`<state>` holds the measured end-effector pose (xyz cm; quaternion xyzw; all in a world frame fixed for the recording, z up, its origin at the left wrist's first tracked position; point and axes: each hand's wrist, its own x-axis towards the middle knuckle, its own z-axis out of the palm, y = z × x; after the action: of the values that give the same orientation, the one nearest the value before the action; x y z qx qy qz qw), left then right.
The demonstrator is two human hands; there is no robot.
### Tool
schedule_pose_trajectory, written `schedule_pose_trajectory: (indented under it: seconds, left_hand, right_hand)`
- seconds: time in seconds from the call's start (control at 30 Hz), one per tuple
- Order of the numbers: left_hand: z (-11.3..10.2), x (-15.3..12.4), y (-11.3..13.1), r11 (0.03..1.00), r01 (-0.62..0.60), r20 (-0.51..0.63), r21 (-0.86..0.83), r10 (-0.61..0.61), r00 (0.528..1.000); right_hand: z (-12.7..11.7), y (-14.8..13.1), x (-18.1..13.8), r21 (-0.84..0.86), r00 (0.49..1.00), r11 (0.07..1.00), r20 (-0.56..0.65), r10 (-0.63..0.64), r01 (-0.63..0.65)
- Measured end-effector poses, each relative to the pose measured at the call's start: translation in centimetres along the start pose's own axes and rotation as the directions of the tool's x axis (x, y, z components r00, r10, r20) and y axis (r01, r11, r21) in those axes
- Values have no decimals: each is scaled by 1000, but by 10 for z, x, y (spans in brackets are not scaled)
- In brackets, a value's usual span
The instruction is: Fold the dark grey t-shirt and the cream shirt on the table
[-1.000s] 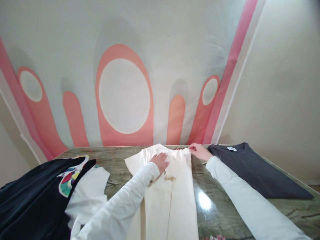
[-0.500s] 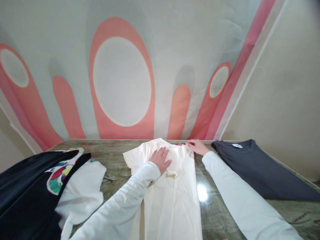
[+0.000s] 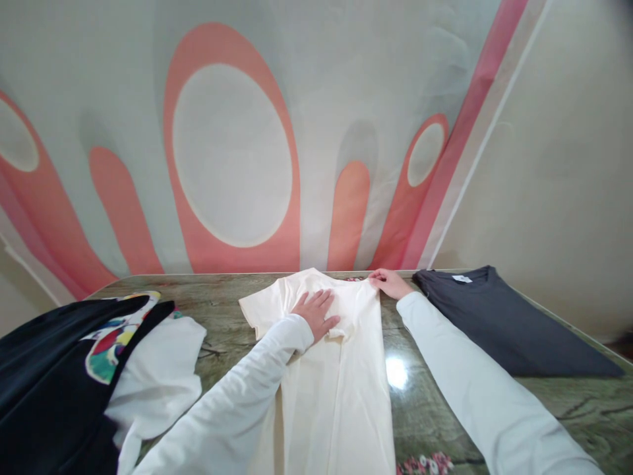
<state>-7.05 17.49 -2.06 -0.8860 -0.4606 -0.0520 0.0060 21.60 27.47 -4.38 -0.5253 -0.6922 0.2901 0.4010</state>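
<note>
A cream short-sleeved T-shirt (image 3: 356,389) lies on the table in front of me, its right side folded inward. One sleeve sticks out to the left, and the folded part lies on the chest. My left hand (image 3: 316,315) rests flat on the upper part of the shirt, fingers spread. At the top right corner of the fold, my right hand (image 3: 390,284) pinches the shirt's edge between thumb and fingers.
A folded dark grey T-shirt (image 3: 509,330) with a white label lies at the right. Black clothing (image 3: 44,382) with a colourful print and a white garment (image 3: 158,376) are heaped at the left. The wood-patterned table (image 3: 222,297) meets a pink-and-grey wall behind.
The view has shifted slightly. My right hand still pinches the corner, and the shirt there looks smoother. My left hand stays flat on the shirt.
</note>
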Motion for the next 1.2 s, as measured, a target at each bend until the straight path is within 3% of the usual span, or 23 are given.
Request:
schedule_pose_trajectory:
  seconds: [0.2, 0.4, 0.53, 0.7, 0.8, 0.93, 1.2]
  left_hand:
    - [-1, 1, -2, 1000, 19, -14, -23, -20, 1000]
    - [-20, 1, 5, 997, 40, 4, -69, -40, 999]
    - [-31, -1, 25, 992, -36, 70, -118, 44, 997]
    - [-24, -6, 41, 980, -120, 110, -156, 138, 984]
    - [-17, -7, 43, 988, -96, 108, -122, 109, 988]
    - [-13, -7, 42, 991, -94, 90, -95, 103, 991]
    - [-13, -7, 41, 989, -114, 83, -98, 122, 989]
  right_hand:
    - [-7, 0, -2, -42, 1000, 999, -26, -11, 10]
    - [-23, 2, -3, 127, 986, 991, 166, 26, -47]
    - [-23, -1, -4, 95, 959, 995, 284, 11, -40]
    - [-17, 0, -2, 68, 973, 998, 231, -8, -8]
    - [-14, 0, 0, -89, 985, 995, 173, -18, 34]
    - [-10, -7, 2, -404, 997, 913, 76, -31, 59]
    - [-1, -32, -1, -645, 995, 760, 14, -97, 83]
